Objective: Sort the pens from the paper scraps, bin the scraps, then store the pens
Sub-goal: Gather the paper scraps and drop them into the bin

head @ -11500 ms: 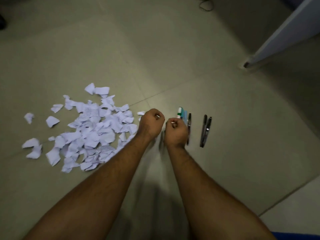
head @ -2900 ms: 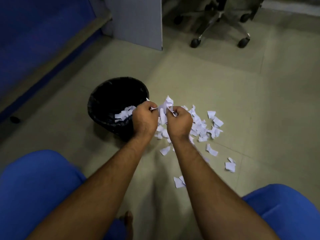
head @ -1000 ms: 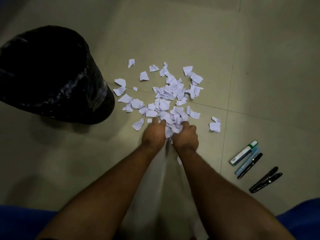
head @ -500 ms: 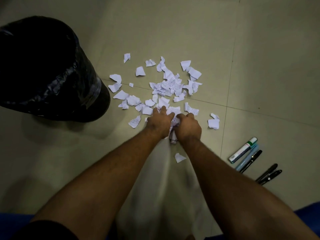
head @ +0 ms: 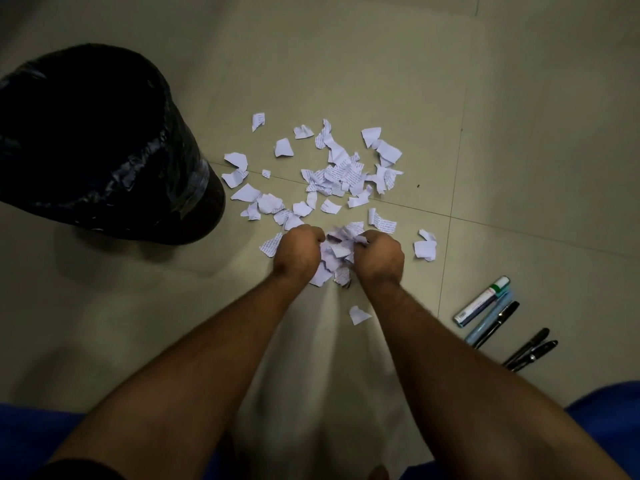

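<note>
White paper scraps (head: 341, 176) lie scattered on the tiled floor, just right of a black-lined bin (head: 100, 147). My left hand (head: 298, 252) and my right hand (head: 378, 255) sit side by side at the near edge of the pile, fingers curled, and grip a bunch of gathered scraps (head: 337, 254) between them. One loose scrap (head: 358, 314) lies under my right wrist. Several pens (head: 498, 323) lie in a row on the floor at the right: a white marker with a green band (head: 483, 301), a light blue pen and black pens (head: 530, 351).
My blue-clad knees (head: 609, 420) show at both bottom corners. Bare floor tiles (head: 346, 46) stretch beyond the pile and between the scraps and the pens.
Both hands have closed around a bunch of scraps and drawn it a little toward me. The view has shifted slightly.
</note>
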